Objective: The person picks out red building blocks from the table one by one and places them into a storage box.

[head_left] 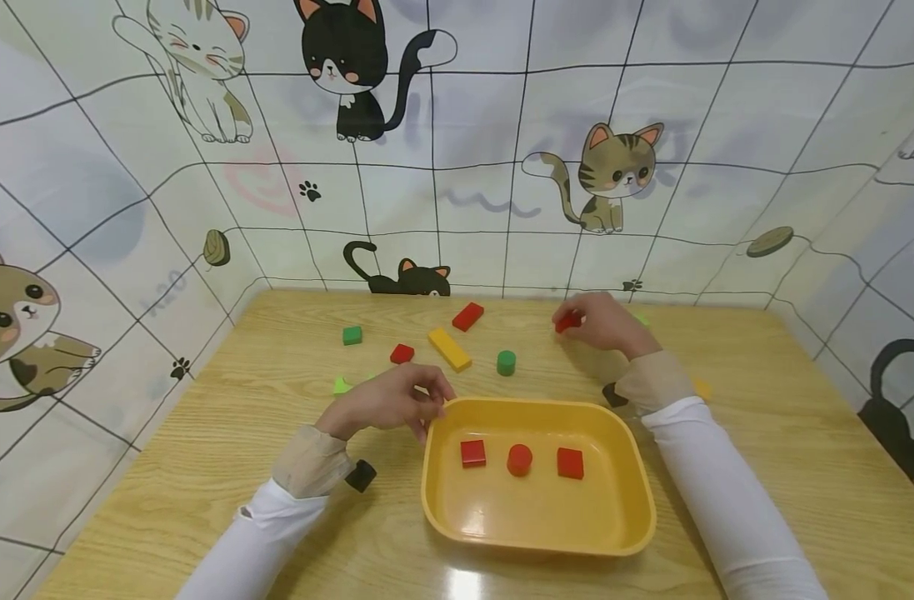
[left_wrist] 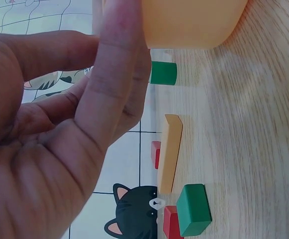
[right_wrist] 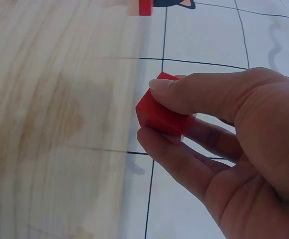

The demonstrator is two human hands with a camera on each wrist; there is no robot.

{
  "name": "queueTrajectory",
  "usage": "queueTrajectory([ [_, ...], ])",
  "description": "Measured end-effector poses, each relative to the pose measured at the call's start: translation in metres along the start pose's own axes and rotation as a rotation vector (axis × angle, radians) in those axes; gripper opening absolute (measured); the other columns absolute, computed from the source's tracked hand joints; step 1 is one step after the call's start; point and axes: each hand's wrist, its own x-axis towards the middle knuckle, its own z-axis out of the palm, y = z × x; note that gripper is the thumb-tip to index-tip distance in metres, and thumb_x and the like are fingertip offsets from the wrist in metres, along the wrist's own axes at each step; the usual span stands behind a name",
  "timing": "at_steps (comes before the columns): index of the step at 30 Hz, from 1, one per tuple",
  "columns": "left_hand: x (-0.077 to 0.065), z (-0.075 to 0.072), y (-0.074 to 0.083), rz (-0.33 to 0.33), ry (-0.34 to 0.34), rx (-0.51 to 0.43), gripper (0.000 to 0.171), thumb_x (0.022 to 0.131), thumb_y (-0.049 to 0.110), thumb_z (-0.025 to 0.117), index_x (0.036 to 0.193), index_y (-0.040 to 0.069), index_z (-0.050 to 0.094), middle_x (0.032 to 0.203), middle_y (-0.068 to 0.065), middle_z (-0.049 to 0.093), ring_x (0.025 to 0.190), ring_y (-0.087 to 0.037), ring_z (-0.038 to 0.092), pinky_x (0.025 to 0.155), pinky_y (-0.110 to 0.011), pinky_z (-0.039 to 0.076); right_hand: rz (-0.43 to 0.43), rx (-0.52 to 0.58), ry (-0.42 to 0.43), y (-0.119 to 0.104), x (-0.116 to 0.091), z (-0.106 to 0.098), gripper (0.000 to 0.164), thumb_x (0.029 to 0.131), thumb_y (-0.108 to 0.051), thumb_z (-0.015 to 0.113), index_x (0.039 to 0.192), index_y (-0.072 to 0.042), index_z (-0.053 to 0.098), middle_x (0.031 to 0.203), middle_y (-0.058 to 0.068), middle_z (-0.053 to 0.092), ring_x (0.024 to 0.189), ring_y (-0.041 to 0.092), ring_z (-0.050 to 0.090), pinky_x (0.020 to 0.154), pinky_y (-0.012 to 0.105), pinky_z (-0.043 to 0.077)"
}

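Note:
My right hand (head_left: 602, 322) pinches a red block (right_wrist: 164, 109) between thumb and fingers, held up off the table toward its back right. At the near middle of the table stands a yellow tray (head_left: 531, 533). My left hand (head_left: 397, 400) grips the tray's far left corner; in the left wrist view its fingers lie against the tray wall. Inside the tray, spaced out in a row, are a red block (head_left: 473, 453), a red cylinder (head_left: 520, 460) and another red block (head_left: 570, 463).
Beyond the tray lie a green cylinder (head_left: 506, 363), a long yellow block (head_left: 450, 349), a long red block (head_left: 467, 317), a small red block (head_left: 402, 354) and a green block (head_left: 352, 335). A light green piece (head_left: 342, 386) is partly behind the left hand. A cat-patterned sheet (head_left: 471, 200) stands behind.

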Motion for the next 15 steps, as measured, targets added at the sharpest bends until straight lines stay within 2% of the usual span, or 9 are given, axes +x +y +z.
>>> queueTrajectory([
  [3, 0.000, 0.000, 0.000, 0.002, 0.000, 0.005, 0.014, 0.095, -0.001, 0.059, 0.108, 0.003, 0.062, 0.097, -0.016, 0.055, 0.067, -0.025, 0.066, 0.069, -0.050, 0.060, -0.019, 0.002, 0.011, -0.004, -0.002, -0.004, 0.020, 0.086, -0.005, 0.072, 0.105, -0.001, 0.072, 0.097, 0.008, 0.070, 0.090, 0.025, 0.061, 0.084, 0.042, 0.053],
  [8, -0.001, -0.001, 0.000, 0.009, -0.003, 0.002, 0.015, 0.095, -0.002, 0.059, 0.108, 0.003, 0.062, 0.097, -0.016, 0.056, 0.067, -0.025, 0.066, 0.070, -0.052, 0.060, 0.002, 0.030, 0.023, -0.016, -0.005, -0.011, 0.021, 0.086, -0.006, 0.072, 0.107, -0.003, 0.072, 0.098, 0.008, 0.069, 0.090, 0.026, 0.059, 0.082, 0.039, 0.052],
  [15, 0.000, -0.001, 0.000, 0.027, -0.004, 0.009, 0.015, 0.095, -0.002, 0.057, 0.108, 0.002, 0.062, 0.097, -0.016, 0.056, 0.067, -0.026, 0.066, 0.067, -0.049, 0.061, 0.012, 0.042, 0.014, -0.030, -0.014, -0.019, 0.021, 0.087, -0.007, 0.072, 0.108, -0.005, 0.071, 0.101, 0.007, 0.069, 0.093, 0.024, 0.060, 0.083, 0.038, 0.054],
])
